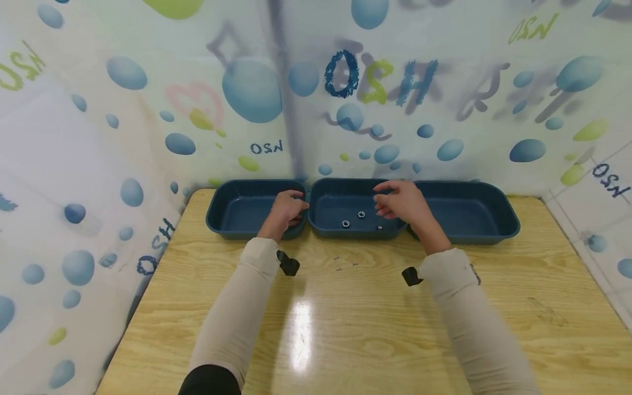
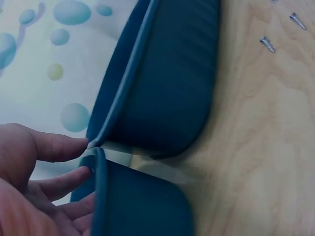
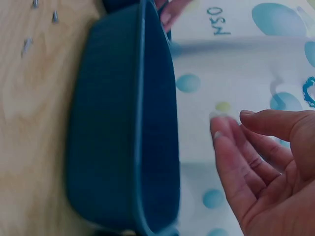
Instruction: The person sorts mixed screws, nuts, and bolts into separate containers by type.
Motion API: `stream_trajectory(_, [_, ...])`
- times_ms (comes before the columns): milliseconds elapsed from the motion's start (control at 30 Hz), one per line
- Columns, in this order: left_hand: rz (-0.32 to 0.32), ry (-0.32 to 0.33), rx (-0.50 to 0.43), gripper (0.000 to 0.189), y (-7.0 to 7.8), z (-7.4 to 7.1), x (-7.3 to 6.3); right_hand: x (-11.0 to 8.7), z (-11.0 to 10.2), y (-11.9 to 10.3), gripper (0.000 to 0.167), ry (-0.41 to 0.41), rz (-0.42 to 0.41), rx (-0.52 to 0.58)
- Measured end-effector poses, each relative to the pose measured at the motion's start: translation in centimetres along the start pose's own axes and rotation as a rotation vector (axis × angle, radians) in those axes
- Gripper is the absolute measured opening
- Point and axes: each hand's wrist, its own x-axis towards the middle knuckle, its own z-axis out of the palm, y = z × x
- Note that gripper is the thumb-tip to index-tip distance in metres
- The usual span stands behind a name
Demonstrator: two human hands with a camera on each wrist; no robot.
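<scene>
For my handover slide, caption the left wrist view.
Left hand at the rims of two blue bins; screws on the wood-grain table.

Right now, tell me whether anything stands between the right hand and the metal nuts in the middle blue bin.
Nothing visible does: the right hand is over the right end of the middle blue bin, and the metal nuts lie uncovered inside it. The left hand is by the bin's other end.

Lettering on the backdrop (image 1: 316, 33)
From here: a large "OSH" (image 1: 377, 82) — maybe "O2H" — with smaller "OSN" (image 1: 266, 147) lower left.
</scene>
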Motion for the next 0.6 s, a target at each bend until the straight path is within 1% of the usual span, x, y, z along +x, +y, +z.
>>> stream_trajectory(100, [0.027,0.035,0.001,0.048,0.6,-0.5,-0.5,-0.3,-1.8,-0.2,0.038,0.043,-0.021,-0.067])
stream_trajectory(167, [0.057,0.054,0.016,0.050,1.3,-0.8,-1.1,-0.5,-3.5,-0.3,0.042,0.077,-0.016,-0.107])
stream_trajectory(233, [0.100,0.071,0.044,0.052,2.1,-1.2,-2.0,-0.8,-5.5,-0.2,0.045,0.117,0.000,-0.149])
stream_trajectory(367, [0.189,0.084,0.042,0.052,3.3,-1.7,-3.9,-1.2,-9.6,1.0,0.054,0.211,0.049,-0.227])
stream_trajectory(433, [0.232,0.085,0.028,0.051,3.6,-1.7,-4.9,-1.4,-11.5,1.8,0.057,0.259,0.080,-0.256])
stream_trajectory(500, [0.274,0.076,0.007,0.051,3.6,-1.6,-5.9,-1.5,-13.3,2.7,0.061,0.289,0.115,-0.281])
stream_trajectory(600, [0.320,0.060,-0.046,0.049,3.4,-1.4,-7.5,-1.4,-15.6,4.0,0.066,0.293,0.165,-0.324])
